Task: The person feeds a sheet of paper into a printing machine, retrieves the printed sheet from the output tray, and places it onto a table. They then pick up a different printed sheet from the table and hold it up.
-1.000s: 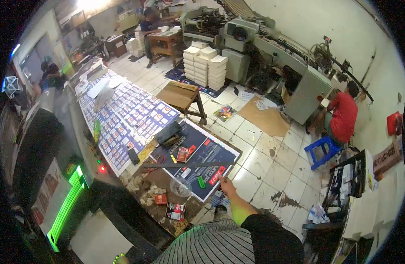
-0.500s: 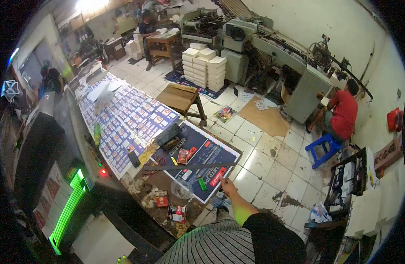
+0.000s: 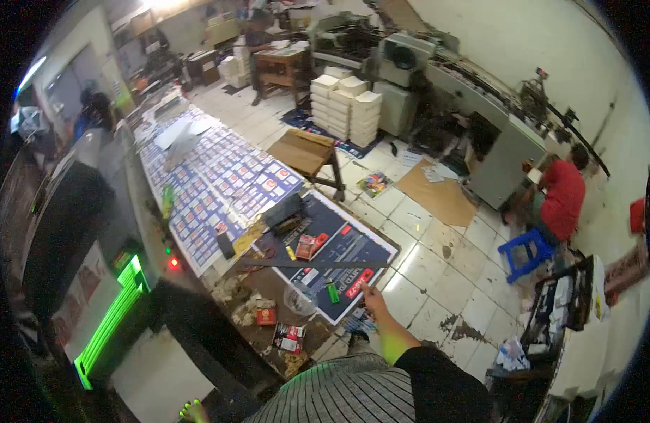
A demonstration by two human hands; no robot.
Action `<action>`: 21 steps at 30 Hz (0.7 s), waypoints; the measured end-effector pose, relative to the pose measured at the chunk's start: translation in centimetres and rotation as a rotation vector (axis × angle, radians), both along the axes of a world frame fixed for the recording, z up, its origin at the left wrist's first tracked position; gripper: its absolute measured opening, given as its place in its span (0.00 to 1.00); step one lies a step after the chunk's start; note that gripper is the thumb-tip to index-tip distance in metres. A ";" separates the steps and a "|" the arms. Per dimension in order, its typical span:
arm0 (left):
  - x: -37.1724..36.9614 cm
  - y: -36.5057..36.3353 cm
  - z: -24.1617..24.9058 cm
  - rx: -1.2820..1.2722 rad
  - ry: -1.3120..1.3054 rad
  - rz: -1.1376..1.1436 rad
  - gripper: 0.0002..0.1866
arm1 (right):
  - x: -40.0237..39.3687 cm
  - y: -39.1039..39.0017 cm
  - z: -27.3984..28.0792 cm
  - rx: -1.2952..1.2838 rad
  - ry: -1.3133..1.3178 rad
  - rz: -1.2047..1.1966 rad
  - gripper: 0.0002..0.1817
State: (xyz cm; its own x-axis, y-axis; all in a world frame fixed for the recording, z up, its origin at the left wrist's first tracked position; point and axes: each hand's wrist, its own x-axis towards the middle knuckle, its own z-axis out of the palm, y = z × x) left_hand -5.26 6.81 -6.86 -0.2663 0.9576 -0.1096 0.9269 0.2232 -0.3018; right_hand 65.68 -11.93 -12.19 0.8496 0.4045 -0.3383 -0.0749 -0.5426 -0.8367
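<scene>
My right hand (image 3: 373,300) is at the near right edge of the table, by the corner of a dark blue printed poster (image 3: 321,211). Its fingers look at least partly stretched out, with nothing visible in them. Close by lie a green lighter (image 3: 332,292), a long dark straight bar (image 3: 304,265) and a clear plastic cup (image 3: 300,299). At the bottom edge, my left hand (image 3: 192,412) shows only green-lit fingertips, spread apart beside a white panel (image 3: 162,377) of the machine. What its palm touches is out of view.
Red cigarette packs (image 3: 266,315) and printed sheets (image 3: 219,162) cover parts of the table. A lit green machine (image 3: 113,324) stands at left. Beyond are a wooden stool (image 3: 300,149), white paper stacks (image 3: 346,109) and a person in red (image 3: 561,197) on a blue stool (image 3: 524,250).
The view has shifted, so the room appears farther right and, in places, lower. More of my left fingertips show at the bottom. My right hand stays by the poster's corner.
</scene>
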 end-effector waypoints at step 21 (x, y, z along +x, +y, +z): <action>3.0 -2.1 3.9 0.200 -0.291 0.184 0.29 | 3.8 -0.7 -11.6 0.233 -0.009 0.018 0.38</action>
